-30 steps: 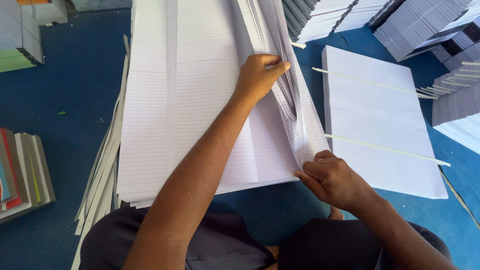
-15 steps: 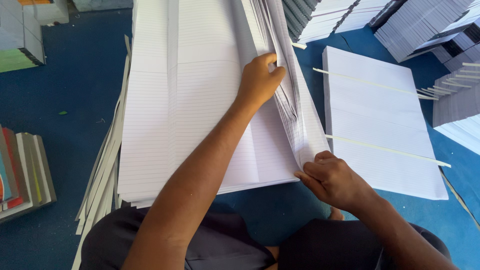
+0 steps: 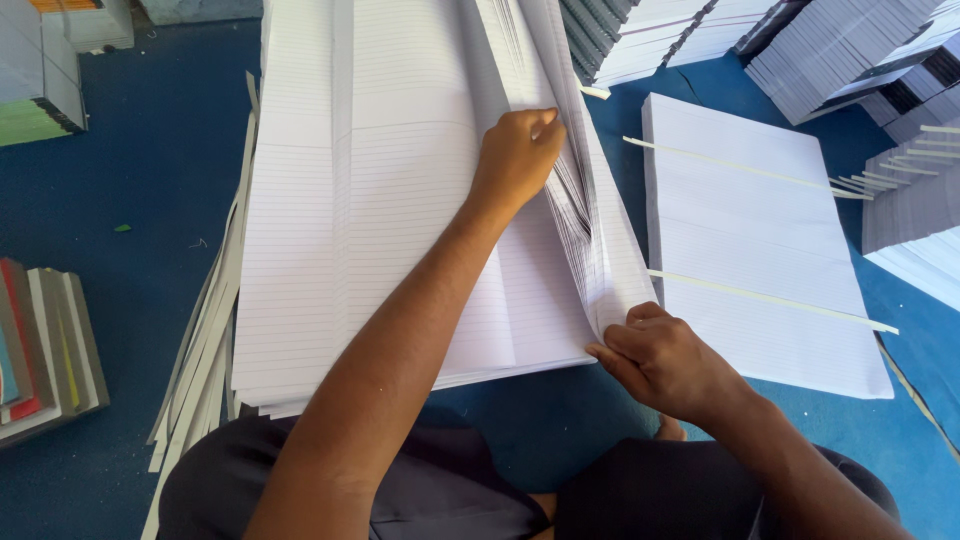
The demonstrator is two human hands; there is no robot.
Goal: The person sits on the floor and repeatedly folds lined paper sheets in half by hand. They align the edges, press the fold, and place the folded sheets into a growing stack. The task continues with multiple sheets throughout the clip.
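Scanning left to right: one stack of coloured-edge books at far left on the blue floor. One big pile of white ruled paper sheets centre. Left hand fingers curled, pressing into the fanned sheet edges. Right hand pinching the lifted sheets' near corner. One second white ruled paper stack right, two pale strips across it. Grey-edged stacks top right, count unclear.

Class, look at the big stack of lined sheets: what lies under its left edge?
Under the lined stack, narrow paper strips fan out over the blue floor. How far they reach beneath is covered.
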